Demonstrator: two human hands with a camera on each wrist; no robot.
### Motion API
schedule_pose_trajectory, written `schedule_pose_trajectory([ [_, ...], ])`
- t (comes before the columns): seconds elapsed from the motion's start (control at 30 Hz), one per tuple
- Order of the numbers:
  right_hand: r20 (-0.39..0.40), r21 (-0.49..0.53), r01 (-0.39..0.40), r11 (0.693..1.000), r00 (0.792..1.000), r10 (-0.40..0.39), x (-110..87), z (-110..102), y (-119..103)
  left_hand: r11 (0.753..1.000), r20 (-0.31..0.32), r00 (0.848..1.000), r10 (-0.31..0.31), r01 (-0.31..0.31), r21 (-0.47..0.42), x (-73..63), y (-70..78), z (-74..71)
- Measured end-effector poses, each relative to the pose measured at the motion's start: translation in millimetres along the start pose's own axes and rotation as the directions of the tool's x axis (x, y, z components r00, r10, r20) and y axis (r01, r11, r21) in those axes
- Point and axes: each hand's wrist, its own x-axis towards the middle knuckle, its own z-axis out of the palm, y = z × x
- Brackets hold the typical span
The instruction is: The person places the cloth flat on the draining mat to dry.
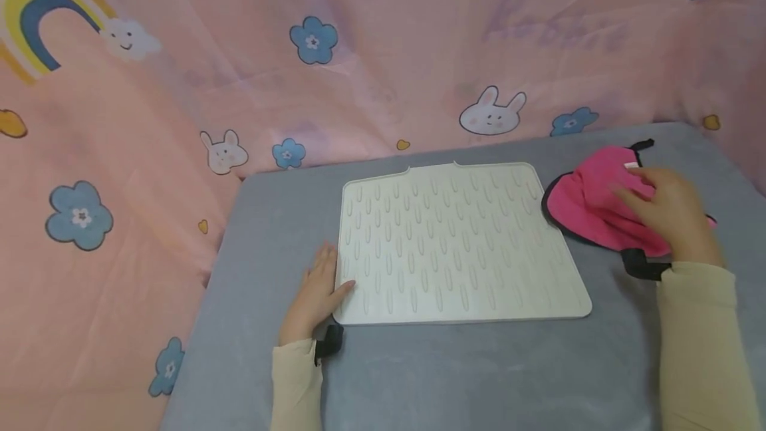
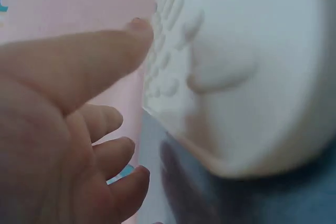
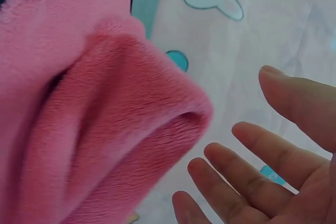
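A white mat with raised oval ridges [image 1: 449, 251] lies flat on the grey cloth, a shallow notch in its far edge. At its near left corner is my left hand [image 1: 311, 298], fingers along the left edge and thumb reaching over the rim. The left wrist view shows that thumb beside the mat's ridged face [image 2: 220, 35]. To the right, a crumpled pink fleece cloth [image 1: 592, 198] with dark edging and a black loop sits against the mat's right edge. Over the cloth hovers my right hand [image 1: 676, 211]; the right wrist view shows its fingers [image 3: 257, 182] spread apart from the pink folds.
A grey cloth [image 1: 479, 378] covers the table. Behind it and at the left hangs a pink curtain [image 1: 383, 92] printed with rabbits, flowers and a rainbow. Each wrist carries a black camera mount; the left mount [image 1: 329, 341] is beside the mat's near corner.
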Motion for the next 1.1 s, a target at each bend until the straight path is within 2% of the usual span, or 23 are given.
schedule_pose_trajectory([
  [0.13,-0.025,0.01,-0.03,0.999,0.999,0.03,-3.9,11,8,1.0,-0.021,1.0,-0.02,0.02,0.021,-3.6,-7.2,2.9],
  [0.3,-0.054,0.027,-0.045,0.999,0.997,0.047,-10.4,29,15,0.988,-0.012,0.999,-0.048,0.05,0.146,-5.2,-12.5,11.1],
  [0.4,-0.039,0.027,-0.069,0.997,0.997,0.07,-11.6,35,18,0.979,-0.012,0.999,-0.032,0.033,0.203,-4.9,-12.5,16.6],
  [0.6,-0.042,0.044,-0.069,0.997,0.997,0.071,-8.9,41,18,0.974,-0.053,0.998,0.013,-0.001,0.225,-3.3,-13.9,19.1],
  [0.77,-0.084,0.067,-0.048,0.997,0.995,0.054,-10.8,45,19,0.964,-0.043,0.997,0.061,-0.047,0.263,-4.2,-11.3,19.9],
  [0.9,-0.108,0.072,-0.063,0.995,0.992,0.07,-9.8,49,19,0.961,-0.045,0.998,0.04,-0.026,0.277,-4.1,-6.3,21.9],
  [1.1,-0.117,0.073,-0.158,0.985,0.979,0.166,-6.6,54,18,0.96,-0.063,0.998,0.002,0.016,0.28,-4.3,0.3,23.5],
])
